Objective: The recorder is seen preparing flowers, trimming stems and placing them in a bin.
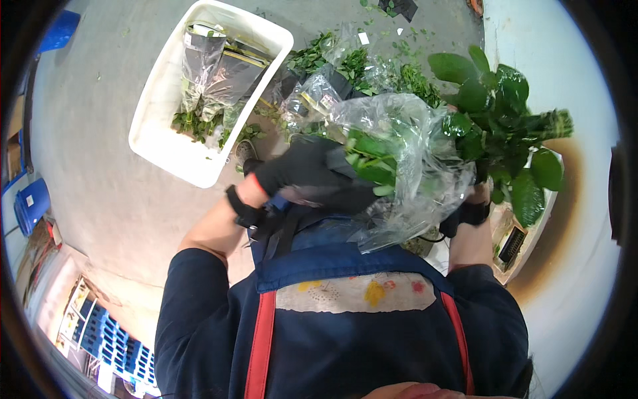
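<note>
A bunch of leafy green cut stems (pixel 498 114) in a clear plastic sleeve (pixel 423 149) is held crosswise before my chest, stem ends to the right. My right hand (pixel 481 173), mostly hidden behind leaves and plastic, grips the bunch from below. My left hand (pixel 309 172), in a black glove, is blurred against the sleeve's left end. Its fingertips are hidden, so its hold is unclear. More leaves (pixel 371 154) show inside the plastic near it.
A white plastic tub (pixel 154 124) on the concrete floor (pixel 99 164) holds sleeved bunches (pixel 204 70). Leaves and plastic wrappings (pixel 349 70) litter the floor ahead. At right, a white container (pixel 536 234) holding a black brush-like item (pixel 512 244) stands by the wall (pixel 593 199).
</note>
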`<move>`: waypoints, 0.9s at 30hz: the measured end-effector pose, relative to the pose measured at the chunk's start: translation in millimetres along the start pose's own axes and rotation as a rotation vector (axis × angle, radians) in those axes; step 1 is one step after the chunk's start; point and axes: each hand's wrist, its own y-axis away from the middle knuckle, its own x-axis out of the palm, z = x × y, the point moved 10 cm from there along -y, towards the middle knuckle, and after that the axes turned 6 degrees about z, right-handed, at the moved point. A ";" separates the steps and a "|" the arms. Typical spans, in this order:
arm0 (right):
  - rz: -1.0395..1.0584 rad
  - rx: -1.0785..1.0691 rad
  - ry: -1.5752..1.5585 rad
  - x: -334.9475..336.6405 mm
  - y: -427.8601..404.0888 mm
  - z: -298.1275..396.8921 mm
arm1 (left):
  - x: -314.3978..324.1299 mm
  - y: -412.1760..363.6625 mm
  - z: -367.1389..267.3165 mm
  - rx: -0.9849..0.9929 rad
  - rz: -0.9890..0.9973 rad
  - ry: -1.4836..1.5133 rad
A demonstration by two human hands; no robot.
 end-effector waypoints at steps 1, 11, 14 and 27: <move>-0.002 -0.003 -0.014 -2.7 1.8 -2.7 | -23.4 11.7 -2.4 0.034 -0.099 -0.115; 0.005 0.095 -0.022 -38.2 33.6 -27.4 | -119.6 114.8 6.5 -0.163 -0.012 -0.694; -0.132 0.066 0.225 -149.8 29.5 51.5 | -136.0 182.1 30.6 -0.371 -0.036 -0.909; 0.484 0.187 1.427 125.3 28.7 -235.2 | -38.6 139.2 15.5 -0.472 0.033 -1.085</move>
